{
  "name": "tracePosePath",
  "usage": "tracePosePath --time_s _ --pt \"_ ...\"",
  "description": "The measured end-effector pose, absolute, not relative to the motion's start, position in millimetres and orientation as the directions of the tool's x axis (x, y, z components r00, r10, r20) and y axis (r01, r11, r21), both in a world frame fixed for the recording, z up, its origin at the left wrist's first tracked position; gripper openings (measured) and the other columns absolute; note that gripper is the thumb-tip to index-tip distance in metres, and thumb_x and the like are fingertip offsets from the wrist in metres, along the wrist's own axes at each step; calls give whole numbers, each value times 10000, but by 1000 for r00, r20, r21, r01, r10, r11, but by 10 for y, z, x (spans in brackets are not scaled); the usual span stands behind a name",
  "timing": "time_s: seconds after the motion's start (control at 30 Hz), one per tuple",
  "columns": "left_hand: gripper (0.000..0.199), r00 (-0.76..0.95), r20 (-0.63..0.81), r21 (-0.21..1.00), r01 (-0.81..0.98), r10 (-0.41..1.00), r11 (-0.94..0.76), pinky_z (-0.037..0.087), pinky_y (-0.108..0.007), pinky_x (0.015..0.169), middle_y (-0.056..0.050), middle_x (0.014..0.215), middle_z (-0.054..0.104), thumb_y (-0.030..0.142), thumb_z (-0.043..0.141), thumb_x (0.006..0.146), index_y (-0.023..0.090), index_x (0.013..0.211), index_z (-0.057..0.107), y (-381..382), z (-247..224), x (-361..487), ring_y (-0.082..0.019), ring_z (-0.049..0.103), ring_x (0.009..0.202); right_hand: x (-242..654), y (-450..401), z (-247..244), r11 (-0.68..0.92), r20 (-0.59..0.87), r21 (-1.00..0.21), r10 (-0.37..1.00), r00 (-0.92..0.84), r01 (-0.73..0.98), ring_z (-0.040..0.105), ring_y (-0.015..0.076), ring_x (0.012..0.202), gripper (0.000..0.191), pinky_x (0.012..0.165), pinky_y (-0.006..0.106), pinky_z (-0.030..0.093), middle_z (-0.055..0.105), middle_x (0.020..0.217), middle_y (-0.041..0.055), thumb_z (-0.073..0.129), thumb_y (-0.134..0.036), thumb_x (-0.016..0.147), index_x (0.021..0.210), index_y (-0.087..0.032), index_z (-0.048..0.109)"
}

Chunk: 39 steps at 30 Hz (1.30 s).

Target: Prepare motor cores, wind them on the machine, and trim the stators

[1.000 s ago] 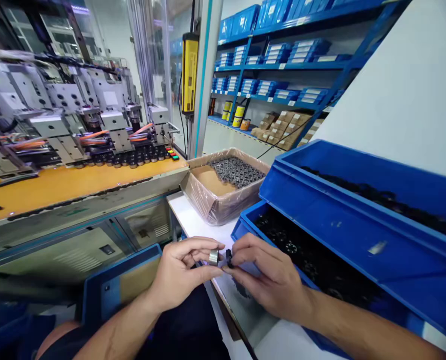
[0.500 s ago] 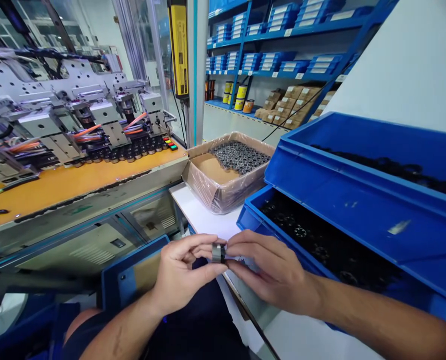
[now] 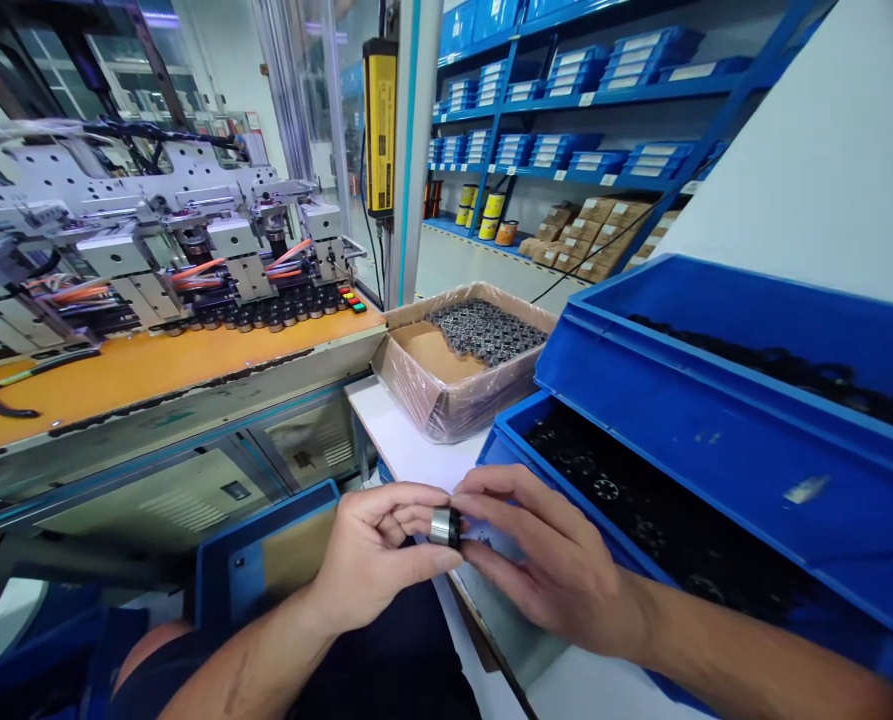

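A small silver and black ring-shaped part point(image 3: 443, 526) is held up in front of my body. My left hand point(image 3: 375, 540) pinches its silver side between the thumb and fingers. From the right, the fingertips of my right hand point(image 3: 540, 560) close on the black side of the same part. Just beyond the hands lies the white table top point(image 3: 408, 435). Right of them, a lower blue bin point(image 3: 510, 420) holds black ring pieces, some with pale toothed outlines.
A plastic-lined cardboard box point(image 3: 446, 405) of dark metal parts stands behind the hands. An upper blue bin point(image 3: 641, 375) overhangs the lower one. At left is a machine point(image 3: 236, 240) above an orange bench point(image 3: 191, 370) with pliers point(image 3: 11, 405).
The view has tilted and shifted slightly, so the surroundings sit lower in the picture. The part shows more of its silver side between my hands, which still grip it.
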State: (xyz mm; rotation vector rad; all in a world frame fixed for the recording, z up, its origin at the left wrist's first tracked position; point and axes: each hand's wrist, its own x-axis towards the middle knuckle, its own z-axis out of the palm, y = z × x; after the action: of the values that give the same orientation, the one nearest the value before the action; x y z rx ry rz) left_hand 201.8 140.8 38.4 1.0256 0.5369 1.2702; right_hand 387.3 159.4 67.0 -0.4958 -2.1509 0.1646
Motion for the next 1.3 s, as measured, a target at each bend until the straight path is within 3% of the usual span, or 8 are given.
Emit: tracePosePath --time_s 0.43,0.7,0.8,0.93,1.0,1.1,1.2,1.3 --pt "380 290 93 819 -566 953 92 584 -159 709 -28 840 805 69 886 588 200 929 782 1420 355 2018 -113 750 749 3872 1621 675 917 742 -227 381 -552 329 651 158 823 146 664 247 585 639 964 104 558 -122 964 1094 -134 622" --pt "409 407 -51 823 -500 912 269 615 -274 701 -51 737 792 166 930 522 144 903 783 1436 383 1930 -192 762 711 3907 1623 664 957 748 -56 229 -623 284 637 193 788 192 654 302 580 648 877 98 581 -90 924 1107 -83 638" --pt "414 388 -34 821 -514 921 247 614 -258 699 -54 750 795 179 939 505 147 885 780 1420 373 1978 -186 764 718 3909 1624 657 959 745 18 175 -644 281 634 213 802 207 662 320 588 650 865 112 580 -67 910 1105 -39 643" --pt "367 185 58 812 -581 981 62 600 -207 706 -48 837 806 134 927 522 186 852 777 1372 334 2118 -156 762 754 3876 1624 644 947 778 71 144 -611 314 646 221 816 231 659 340 605 659 872 120 542 -83 933 1143 -34 624" --pt "386 78 119 832 -552 990 -57 594 -203 738 -53 891 806 134 918 545 211 898 780 1368 338 2149 -154 758 798 3855 1604 643 933 816 40 176 -550 357 661 216 878 251 709 335 617 668 929 121 526 -57 931 1166 -66 613" --pt "353 26 288 895 -363 957 -260 587 -216 743 -72 933 798 140 885 608 230 936 793 1401 396 2106 -161 744 811 3836 1555 668 919 823 -148 320 -470 366 667 193 925 250 776 296 617 671 979 114 530 -21 918 1139 -105 611" --pt "198 58 479 872 -151 876 -466 581 -245 713 -80 843 786 154 841 675 216 860 809 1455 478 2020 -170 727 751 3820 1533 703 900 767 -324 431 -476 293 667 167 851 246 740 258 609 669 928 92 538 -2 900 1096 -127 621" --pt "118 55 534 845 -54 844 -531 572 -246 671 -68 775 775 167 806 721 216 829 804 1498 507 1960 -165 715 690 3794 1572 684 889 748 -378 457 -482 258 665 164 796 237 702 254 600 670 883 75 550 -21 896 1082 -149 624"
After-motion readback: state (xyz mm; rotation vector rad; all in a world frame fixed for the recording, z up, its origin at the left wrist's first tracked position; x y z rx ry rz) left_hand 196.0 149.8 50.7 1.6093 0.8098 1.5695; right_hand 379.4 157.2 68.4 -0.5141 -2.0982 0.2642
